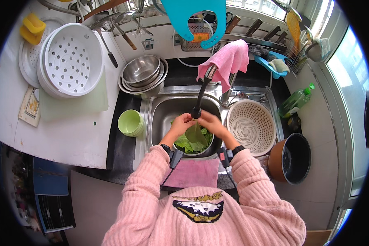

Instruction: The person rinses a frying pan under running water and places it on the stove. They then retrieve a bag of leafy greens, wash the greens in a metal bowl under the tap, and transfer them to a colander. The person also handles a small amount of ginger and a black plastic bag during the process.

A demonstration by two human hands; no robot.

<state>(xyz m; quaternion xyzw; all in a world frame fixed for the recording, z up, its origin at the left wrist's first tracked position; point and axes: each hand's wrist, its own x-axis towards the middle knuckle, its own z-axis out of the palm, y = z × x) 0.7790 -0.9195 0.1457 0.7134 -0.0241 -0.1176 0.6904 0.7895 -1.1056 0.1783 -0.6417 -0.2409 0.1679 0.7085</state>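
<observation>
My left hand [182,124] pinches the upper end of a green leaf [196,134] between thumb and fingers. On the other side, my right hand [213,124], slightly blurred, also grips the leaf near its stem. Just above both hands is the black nozzle [196,113] of the flexible faucet spout, which partly hides the fingers. The leaf hangs over a metal bowl [200,154] of leafy greens [186,144]. That bowl stands in the stainless steel sink basin [161,115].
A beige plastic colander [249,127] sits right of the basin, beside a brown pot [278,158]. Stacked green bowls [129,121] and steel bowls [141,72] stand left. A pink cloth [230,58] drapes the faucet; a green soap bottle [295,101] is at right.
</observation>
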